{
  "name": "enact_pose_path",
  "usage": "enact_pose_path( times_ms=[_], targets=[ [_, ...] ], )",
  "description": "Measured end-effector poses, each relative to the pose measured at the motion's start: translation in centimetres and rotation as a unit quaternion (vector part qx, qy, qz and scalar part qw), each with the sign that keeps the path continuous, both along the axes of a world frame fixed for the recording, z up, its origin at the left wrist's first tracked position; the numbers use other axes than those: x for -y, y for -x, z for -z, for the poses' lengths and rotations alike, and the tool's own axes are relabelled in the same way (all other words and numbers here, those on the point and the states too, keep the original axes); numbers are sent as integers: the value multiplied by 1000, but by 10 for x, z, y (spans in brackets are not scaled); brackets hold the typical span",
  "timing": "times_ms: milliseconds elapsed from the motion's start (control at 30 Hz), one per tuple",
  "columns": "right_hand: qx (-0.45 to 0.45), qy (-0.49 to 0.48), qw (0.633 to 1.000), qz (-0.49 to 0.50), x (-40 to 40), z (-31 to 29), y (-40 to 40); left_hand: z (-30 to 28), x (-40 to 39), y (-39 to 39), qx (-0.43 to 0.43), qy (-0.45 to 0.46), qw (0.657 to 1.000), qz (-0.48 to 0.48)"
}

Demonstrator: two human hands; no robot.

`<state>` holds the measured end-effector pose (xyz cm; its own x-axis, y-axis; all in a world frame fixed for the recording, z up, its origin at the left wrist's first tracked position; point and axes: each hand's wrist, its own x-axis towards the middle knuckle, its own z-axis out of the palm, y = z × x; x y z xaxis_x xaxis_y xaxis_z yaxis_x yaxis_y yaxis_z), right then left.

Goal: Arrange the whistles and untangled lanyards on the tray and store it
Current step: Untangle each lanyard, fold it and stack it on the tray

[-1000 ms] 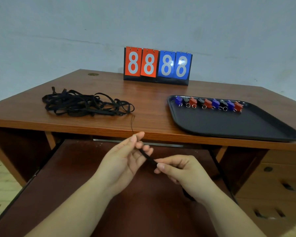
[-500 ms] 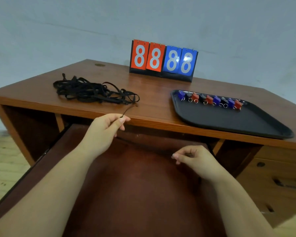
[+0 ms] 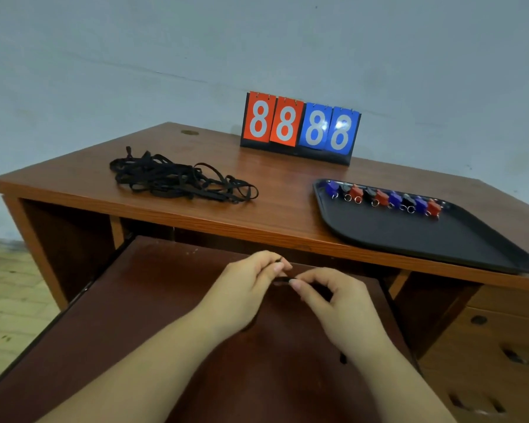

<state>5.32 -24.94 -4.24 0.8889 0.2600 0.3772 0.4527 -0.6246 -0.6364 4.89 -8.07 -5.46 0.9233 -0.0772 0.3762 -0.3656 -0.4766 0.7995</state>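
A tangled pile of black lanyards (image 3: 177,180) lies on the left of the wooden desk (image 3: 281,209). On the right sits a black tray (image 3: 409,236) with a row of several blue, black and red whistles (image 3: 382,198) along its far edge. Over the pulled-out shelf, my left hand (image 3: 245,288) and my right hand (image 3: 333,297) meet fingertip to fingertip, both pinching one black lanyard (image 3: 280,279). Only a short piece shows between the fingers; another bit (image 3: 343,358) hangs below my right wrist.
A flip scoreboard (image 3: 300,129) reading 8888 stands at the back of the desk against the wall. The pull-out shelf (image 3: 153,306) extends toward me below the desktop. Drawers (image 3: 489,346) are at the lower right. Wooden floor shows at left.
My hands were apart half a second ago, the left one raised near the desk edge; now they have come together over the shelf. The lanyard is free of the pile.
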Motion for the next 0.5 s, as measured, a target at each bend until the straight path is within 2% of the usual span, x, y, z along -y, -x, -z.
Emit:
enact_pose_path(
  times_ms=[133,233,333,500],
  targets=[
    [65,35,997,-6,-6,3,1,4,3,-2,-39,1,999,-1],
    [62,49,997,-25,-6,6,0,7,3,-6,-62,34,997,-17],
    [19,41,998,-39,1,6,-5,9,-2,-10,-70,54,996,-29],
    [-106,18,994,-25,23,2,-11,8,-22,-17,-81,45,993,-77]
  ],
)
